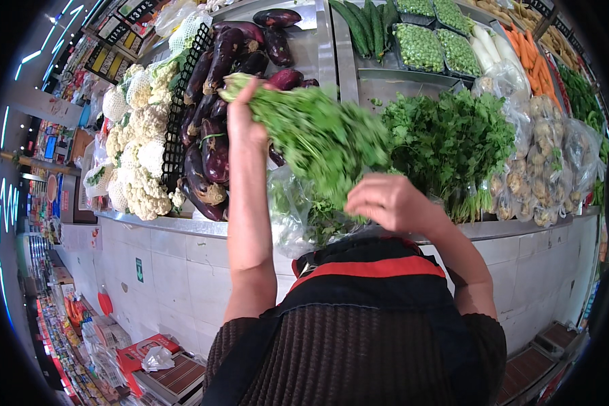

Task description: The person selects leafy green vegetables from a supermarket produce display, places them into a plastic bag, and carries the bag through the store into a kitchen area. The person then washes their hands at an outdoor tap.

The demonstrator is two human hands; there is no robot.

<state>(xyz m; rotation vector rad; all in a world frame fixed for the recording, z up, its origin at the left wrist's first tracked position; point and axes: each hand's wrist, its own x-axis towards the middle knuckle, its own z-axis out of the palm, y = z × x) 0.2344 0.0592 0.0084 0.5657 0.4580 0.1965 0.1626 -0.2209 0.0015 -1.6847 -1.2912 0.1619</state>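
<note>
My left hand (246, 114) grips the pale stem end of a leafy bunch of green herbs (319, 129), which hangs tilted with its leaves to the lower right. The leaves are blurred. Close to the lower leaf tips is my right hand (383, 200), its fingers curled and also blurred; whether it pinches a leaf is hard to see. Beneath the bunch, a clear plastic bag (289, 213) and loose green leaves (327, 218) lie at the counter's front. A large pile of cilantro (446, 142) sits to the right.
Eggplants (215, 106) lie behind my left hand, beside a black plastic grid divider (182, 111) and cauliflowers (144, 152). Cucumbers (363, 28), packed green peas (418, 45), white radishes (489, 48), carrots (535, 63) and bagged root vegetables (540, 162) fill the far right. A metal edge (167, 223) borders the counter.
</note>
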